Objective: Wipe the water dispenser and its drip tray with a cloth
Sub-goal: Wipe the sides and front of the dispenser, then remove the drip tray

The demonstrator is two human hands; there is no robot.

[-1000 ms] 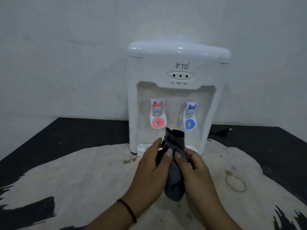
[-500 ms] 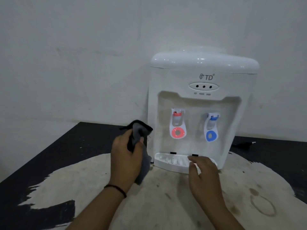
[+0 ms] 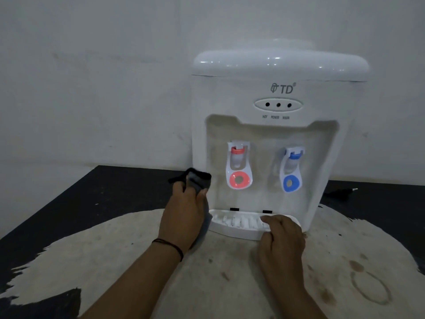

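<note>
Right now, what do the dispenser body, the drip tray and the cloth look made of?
Dispenser body: likely glossy white plastic, with highlights on its lid. Drip tray: white moulded plastic, ribbed grille. Cloth: dark soft fabric, folding limply in the left hand.

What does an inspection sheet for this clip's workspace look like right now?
Surface: black tabletop, large worn pale patch with ring stains.
Job's things: white water dispenser upright; drip tray at its base; dark cloth.
Clutter: nothing seen.
Grips: left hand holds the cloth beside the dispenser's lower left edge; right hand rests on the tray's right end.
Cables: dark plug lying right of the dispenser.
Surroundings: plain pale wall.
</note>
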